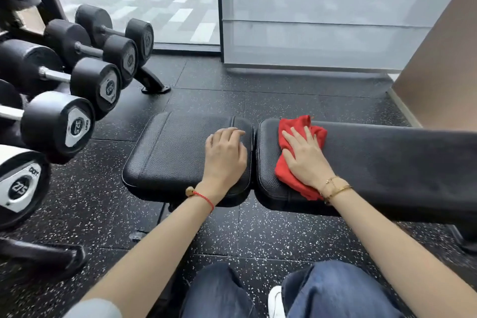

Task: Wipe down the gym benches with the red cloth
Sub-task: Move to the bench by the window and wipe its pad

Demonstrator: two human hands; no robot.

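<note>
Wiping in progress: my right hand [305, 156] presses the red cloth [296, 137] flat-fingered onto the long pad [387, 157]; my left hand [225, 155] rests loosely curled, empty, on the seat pad [175, 147]. Next, sweep rightward.

The bench [185, 152] is covered with black grained leather-like padding of a soft sheen. The red cloth [291, 162] is seen as matt woven fabric. At nine o'clock, the dumbbells [77, 124] are coated in matt black rubber, with shiny metal handles. The floor [258, 235] is made of speckled rough rubber.
</note>
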